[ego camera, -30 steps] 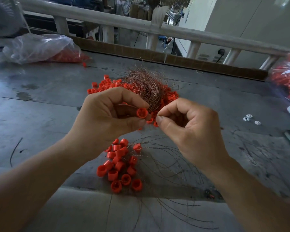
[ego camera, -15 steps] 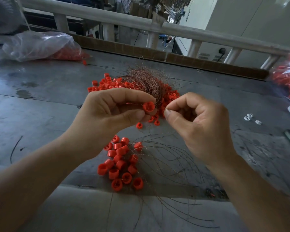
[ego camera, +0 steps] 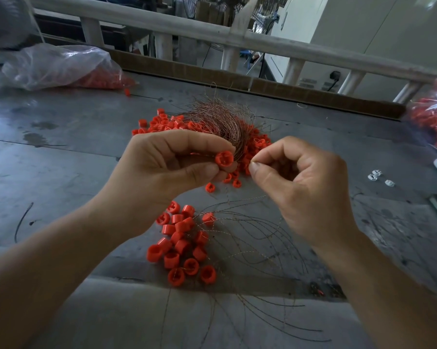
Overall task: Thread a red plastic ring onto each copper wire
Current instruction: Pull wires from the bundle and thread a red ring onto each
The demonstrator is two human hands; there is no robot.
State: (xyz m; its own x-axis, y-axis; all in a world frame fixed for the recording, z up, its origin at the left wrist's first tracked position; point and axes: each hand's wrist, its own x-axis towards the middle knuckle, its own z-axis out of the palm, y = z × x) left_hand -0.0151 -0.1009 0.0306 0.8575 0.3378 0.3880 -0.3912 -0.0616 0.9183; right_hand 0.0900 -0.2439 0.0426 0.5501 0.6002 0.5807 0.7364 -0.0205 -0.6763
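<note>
Both hands rose slightly, and I see left hand [ego camera: 167,167] pinching a red ring [ego camera: 224,159], right hand [ego camera: 305,187] pinching a thin wire [ego camera: 252,162].

Cut off, blurred at right edge: bag of red rings [ego camera: 434,122]. Half covered by left hand [ego camera: 162,172]: red ring [ego camera: 223,158]. Perhaps copper wire pinched in right hand [ego camera: 305,187], too thin to tell.

Red ring [ego camera: 224,158] between 2 hands [ego camera: 167,170]
</note>
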